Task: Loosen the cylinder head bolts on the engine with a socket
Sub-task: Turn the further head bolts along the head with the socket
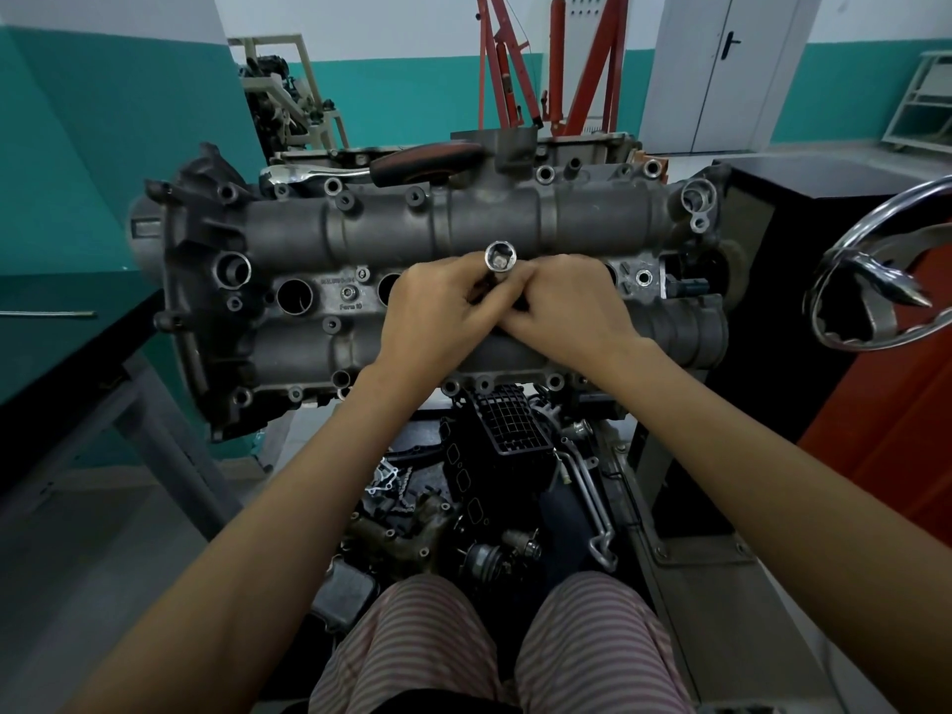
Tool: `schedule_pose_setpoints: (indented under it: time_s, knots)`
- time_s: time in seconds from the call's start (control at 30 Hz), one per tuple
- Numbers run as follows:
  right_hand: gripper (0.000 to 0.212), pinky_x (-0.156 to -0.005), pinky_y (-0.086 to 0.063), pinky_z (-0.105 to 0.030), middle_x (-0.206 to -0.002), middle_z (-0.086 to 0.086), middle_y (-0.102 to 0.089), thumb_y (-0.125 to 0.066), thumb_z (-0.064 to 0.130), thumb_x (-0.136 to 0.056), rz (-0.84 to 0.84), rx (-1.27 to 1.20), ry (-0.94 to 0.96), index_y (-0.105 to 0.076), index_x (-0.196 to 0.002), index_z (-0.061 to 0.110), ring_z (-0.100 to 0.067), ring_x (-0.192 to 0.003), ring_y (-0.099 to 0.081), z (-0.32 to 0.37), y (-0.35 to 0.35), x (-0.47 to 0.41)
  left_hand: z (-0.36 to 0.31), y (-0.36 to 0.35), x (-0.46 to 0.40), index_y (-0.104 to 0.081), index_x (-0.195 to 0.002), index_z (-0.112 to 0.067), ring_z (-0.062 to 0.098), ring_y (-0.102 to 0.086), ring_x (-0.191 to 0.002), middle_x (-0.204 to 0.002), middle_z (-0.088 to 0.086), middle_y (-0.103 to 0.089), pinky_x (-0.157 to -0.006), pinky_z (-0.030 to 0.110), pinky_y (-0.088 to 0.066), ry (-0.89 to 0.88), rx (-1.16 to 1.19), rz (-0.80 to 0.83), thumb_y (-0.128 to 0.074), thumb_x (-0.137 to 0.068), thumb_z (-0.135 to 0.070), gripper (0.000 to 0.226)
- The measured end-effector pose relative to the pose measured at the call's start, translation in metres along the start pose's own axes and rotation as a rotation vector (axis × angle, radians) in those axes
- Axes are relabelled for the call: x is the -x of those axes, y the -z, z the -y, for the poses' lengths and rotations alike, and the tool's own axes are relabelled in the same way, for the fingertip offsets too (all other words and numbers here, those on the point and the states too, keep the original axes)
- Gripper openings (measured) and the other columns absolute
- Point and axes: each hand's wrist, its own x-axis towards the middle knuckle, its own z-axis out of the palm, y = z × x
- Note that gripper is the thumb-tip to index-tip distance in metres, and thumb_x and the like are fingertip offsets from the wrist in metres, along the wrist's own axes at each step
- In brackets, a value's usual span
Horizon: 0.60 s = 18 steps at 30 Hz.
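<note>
A grey engine cylinder head (391,229) lies crosswise in front of me, with several bolts and open plug wells along its top. Over its middle, my left hand (438,311) and my right hand (572,306) meet and together grip a chrome socket (500,259). The socket's open square end points up toward me; its lower part is hidden by my fingers. A ratchet with a red-and-black handle (427,164) rests on the far edge of the engine.
A large chrome combination wrench (870,280) hangs close at the right. A dark bench (62,342) stands on the left, a black cabinet (803,198) on the right. Loose engine parts (494,487) lie below the engine. A red engine hoist (556,64) stands behind.
</note>
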Motion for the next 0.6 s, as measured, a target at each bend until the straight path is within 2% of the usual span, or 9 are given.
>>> schedule_pose_setpoints:
  time_s: [0.1,0.2,0.27,0.37,0.47,0.6]
  knots:
    - [0.035,-0.063,-0.031,-0.033,-0.079,-0.013,-0.067,-0.045,0.033,-0.091,0.008,0.005,0.034,-0.062,-0.083,0.004,-0.032,-0.072,-0.060,-0.0012,0.0008,0.0008,-0.0035,0.0014,-0.0006,-0.043,-0.064,-0.017,0.012,-0.039,-0.050,-0.056,-0.008,-0.040,-0.049,0.027,-0.032,0.005,0.006,0.013,-0.056,-0.086,-0.037,0.032]
    - [0.026,-0.061,-0.028,-0.030,-0.082,-0.013,-0.066,-0.049,0.028,-0.087,-0.006,-0.026,0.053,-0.055,-0.091,0.003,-0.034,-0.070,-0.059,0.0017,0.0037,0.0022,-0.0058,0.0018,0.0002,-0.036,-0.073,-0.015,0.018,-0.042,-0.054,-0.063,-0.007,-0.040,-0.049,0.029,-0.033,0.013,-0.015,0.063,-0.046,-0.085,-0.037,0.027]
    - [0.027,-0.059,-0.027,-0.029,-0.081,-0.011,-0.066,-0.050,0.030,-0.085,-0.030,-0.045,0.037,-0.050,-0.091,0.003,-0.034,-0.068,-0.060,0.0028,0.0037,0.0024,-0.0059,0.0020,0.0001,-0.033,-0.075,-0.017,0.018,-0.041,-0.054,-0.060,-0.010,-0.037,-0.050,0.030,-0.033,0.027,-0.019,0.082,-0.044,-0.086,-0.036,0.024]
    - [0.036,-0.059,-0.030,-0.029,-0.079,-0.009,-0.067,-0.047,0.041,-0.085,-0.032,-0.023,-0.008,-0.055,-0.090,0.006,-0.031,-0.071,-0.061,0.0020,0.0015,0.0014,-0.0059,0.0025,-0.0003,-0.038,-0.069,-0.020,0.017,-0.044,-0.050,-0.053,-0.012,-0.039,-0.050,0.028,-0.034,0.018,0.000,0.078,-0.052,-0.090,-0.036,0.029]
    - [0.040,-0.066,-0.037,-0.033,-0.082,-0.011,-0.068,-0.045,0.042,-0.087,-0.005,-0.015,-0.003,-0.066,-0.088,0.007,-0.030,-0.077,-0.061,0.0001,-0.0005,0.0009,-0.0050,0.0025,0.0001,-0.060,-0.066,-0.009,0.020,-0.052,-0.049,-0.052,0.002,-0.054,-0.048,0.029,-0.038,0.000,0.012,0.050,-0.056,-0.088,-0.039,0.037]
    - [0.031,-0.063,-0.027,-0.028,-0.086,-0.011,-0.066,-0.045,0.032,-0.089,-0.005,-0.012,0.036,-0.060,-0.093,0.006,-0.030,-0.077,-0.060,-0.0013,-0.0007,0.0013,-0.0053,0.0015,0.0007,-0.050,-0.072,-0.004,0.023,-0.050,-0.053,-0.060,0.002,-0.051,-0.048,0.035,-0.040,-0.009,-0.023,0.061,-0.046,-0.087,-0.042,0.041]
